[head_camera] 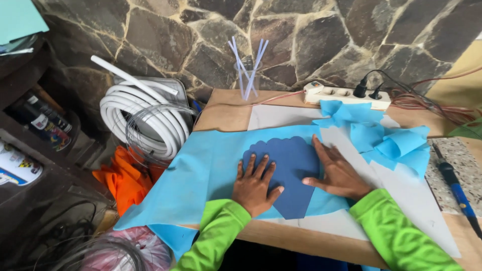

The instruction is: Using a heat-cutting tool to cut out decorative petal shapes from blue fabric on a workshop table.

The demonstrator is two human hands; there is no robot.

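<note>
Flat on a wooden tabletop (pixel 228 118): left hand (pixel 255 184) and right hand (pixel 337 173), fingers spread wide, gripping nothing, palms pressing a dark blue scalloped cutout (pixel 288 168). Beneath the cutout, a light blue sheet (pixel 201 170), draped over the tabletop's left edge, with a grey sheet (pixel 401 190) under its right part. Green sleeves (pixel 396 233) on both arms. Just beyond the right hand, crumpled light blue scraps (pixel 389 143). Further back, against a stone wall (pixel 321 37), a white power strip (pixel 346 95) with two black plugs, and a clear cup of pale straws (pixel 247 68). Far right, a blue-handled tool (pixel 457 193). Left of the tabletop, coiled white hose (pixel 140 118), wire loops and orange cloth (pixel 125 180).
</note>
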